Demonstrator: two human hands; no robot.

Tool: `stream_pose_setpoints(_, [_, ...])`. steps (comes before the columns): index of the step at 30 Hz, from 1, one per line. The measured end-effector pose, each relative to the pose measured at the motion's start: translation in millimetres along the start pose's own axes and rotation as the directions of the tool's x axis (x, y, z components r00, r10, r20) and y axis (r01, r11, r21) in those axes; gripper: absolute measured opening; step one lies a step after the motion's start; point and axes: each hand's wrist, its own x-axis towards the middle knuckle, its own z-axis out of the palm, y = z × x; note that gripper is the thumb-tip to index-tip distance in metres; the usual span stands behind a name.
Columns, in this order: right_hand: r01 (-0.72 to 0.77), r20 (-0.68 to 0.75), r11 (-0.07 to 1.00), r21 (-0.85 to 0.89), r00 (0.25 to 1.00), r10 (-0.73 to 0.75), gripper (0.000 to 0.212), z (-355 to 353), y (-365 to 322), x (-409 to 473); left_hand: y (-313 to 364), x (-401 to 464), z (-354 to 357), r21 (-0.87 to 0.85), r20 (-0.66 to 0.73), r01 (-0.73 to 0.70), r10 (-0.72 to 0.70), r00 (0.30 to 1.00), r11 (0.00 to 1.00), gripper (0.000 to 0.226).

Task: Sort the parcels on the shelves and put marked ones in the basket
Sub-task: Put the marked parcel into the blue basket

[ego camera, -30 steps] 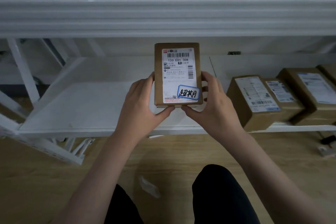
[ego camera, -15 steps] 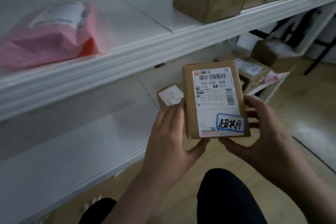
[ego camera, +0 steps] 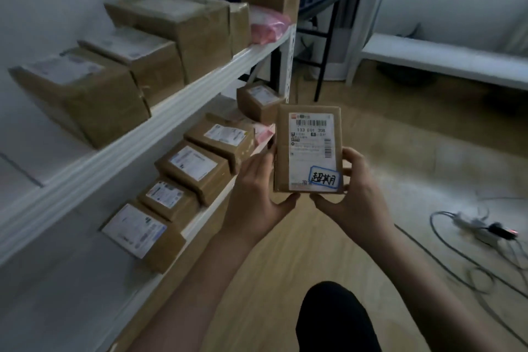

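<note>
Clearly mid-task: both hands, left (ego camera: pixel 257 203) and right (ego camera: pixel 354 203), grip the marked parcel (ego camera: pixel 308 148) at frame centre; the basket is unseen, and brown parcels (ego camera: pixel 197 163) remain shelved at left.

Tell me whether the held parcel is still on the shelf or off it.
Off it: the marked parcel is held between the left hand and right hand, above the floor.

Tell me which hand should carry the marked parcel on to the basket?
Probably the right hand. Both hands grip the marked parcel, but the left hand is on the side of the shelf and its boxes, while the right faces open floor. No basket is in view.
</note>
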Motion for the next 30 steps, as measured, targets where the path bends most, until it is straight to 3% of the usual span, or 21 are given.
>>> stream_pose_setpoints(4, [-0.059, -0.009, 0.998, -0.03, 0.998, 0.059, 0.089, -50.6, -11.3, 22.3, 42.7, 40.3, -3.4, -0.048, 0.096, 0.027, -0.022, 0.995, 0.998, 0.09])
stream_pose_setpoints(15, [-0.203, 0.037, 0.979, 0.016, 0.979, 0.202, 0.09, -174.9, -89.8, 38.6, 171.2, 84.1, -74.6, 0.004, 0.171, 0.141, -0.139, 0.975, 0.99, 0.095])
stream_pose_setpoints(30, [-0.175, 0.021, 0.985, -0.005, 0.984, 0.175, 0.088, -369.7, -161.8, 132.4, 341.8, 214.1, -136.2, -0.006, 0.142, 0.074, -0.072, 0.987, 0.997, 0.089])
